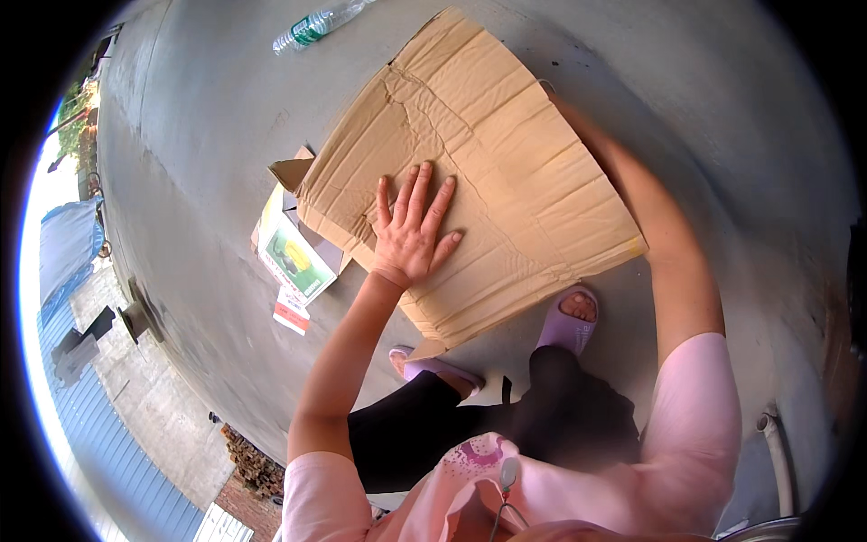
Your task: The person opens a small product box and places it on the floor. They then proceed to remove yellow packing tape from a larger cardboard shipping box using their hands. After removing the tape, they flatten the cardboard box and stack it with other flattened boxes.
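Observation:
A large creased sheet or panel of brown corrugated cardboard (501, 169) stands tilted in front of me, above the floor and my slippers. My left hand (412, 234) presses flat on its face, fingers spread, gripping nothing. My right forearm (637, 169) reaches along the far right edge, and the hand itself is hidden behind the cardboard. A thin band shows near that wrist. Below the left edge, a smaller printed carton (298, 261) with raised flaps sits on the floor, partly covered by the big sheet.
A clear plastic bottle (318, 27) with a green label lies on the concrete floor (217, 135) beyond the cardboard. My purple slippers (571, 318) are close to its near edge. A pipe (775, 461) rises at the lower right. Stacked firewood or bricks (254, 464) lie at the lower left.

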A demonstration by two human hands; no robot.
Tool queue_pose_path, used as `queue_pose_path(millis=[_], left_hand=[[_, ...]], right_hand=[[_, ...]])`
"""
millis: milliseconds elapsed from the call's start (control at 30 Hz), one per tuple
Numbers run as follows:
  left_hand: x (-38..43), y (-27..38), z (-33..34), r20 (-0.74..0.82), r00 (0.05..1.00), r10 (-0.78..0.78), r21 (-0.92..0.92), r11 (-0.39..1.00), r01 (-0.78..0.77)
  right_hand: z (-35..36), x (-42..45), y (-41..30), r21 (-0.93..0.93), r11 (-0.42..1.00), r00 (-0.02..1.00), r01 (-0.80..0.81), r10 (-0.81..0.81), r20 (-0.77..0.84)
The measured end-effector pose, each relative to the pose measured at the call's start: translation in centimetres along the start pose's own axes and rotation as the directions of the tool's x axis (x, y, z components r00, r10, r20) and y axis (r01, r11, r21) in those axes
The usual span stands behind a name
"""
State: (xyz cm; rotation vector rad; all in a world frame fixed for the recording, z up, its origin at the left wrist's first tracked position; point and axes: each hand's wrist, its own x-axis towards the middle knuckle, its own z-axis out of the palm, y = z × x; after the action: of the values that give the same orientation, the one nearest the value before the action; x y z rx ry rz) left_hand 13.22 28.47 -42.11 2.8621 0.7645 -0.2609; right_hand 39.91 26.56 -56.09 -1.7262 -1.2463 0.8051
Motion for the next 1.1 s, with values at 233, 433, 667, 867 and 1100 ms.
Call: queue_pose_path(millis=[233, 433, 667, 867, 1100], left_hand=[[6.2, -3.7, 5.4, -0.117, 0.988, -0.104, 0.044, 0.993, 0.109], [11.3, -9.2, 7.1, -0.234, 0.966, -0.109, 0.218, 0.963, 0.161], [15.8, -11.2, 11.0, -0.168, 0.899, -0.403, 0.034, 0.91, 0.414], [16.1, -11.1, 10.3, -0.082, 0.898, -0.432, -0.021, 0.902, 0.432], [14.8, -9.0, 8.1, -0.042, 0.897, -0.439, -0.24, 0.877, 0.417]], right_hand=[[-6.4, -3.1, 0.6, 0.483, 0.67, 0.82, -0.563, 0.381, 0.427], [-6.4, -9.0, 0.4, 0.608, 0.241, 0.654, -0.757, 0.286, 0.701], [-4.4, -7.5, 0.0, 0.525, 0.487, 0.712, -0.698, 0.393, 0.582], [-6.6, -6.1, -1.3, 0.533, 0.636, 0.829, -0.558, 0.418, 0.371], [-6.8, -11.6, -1.4, 0.242, 0.8, 0.815, -0.55, 0.577, -0.054]])
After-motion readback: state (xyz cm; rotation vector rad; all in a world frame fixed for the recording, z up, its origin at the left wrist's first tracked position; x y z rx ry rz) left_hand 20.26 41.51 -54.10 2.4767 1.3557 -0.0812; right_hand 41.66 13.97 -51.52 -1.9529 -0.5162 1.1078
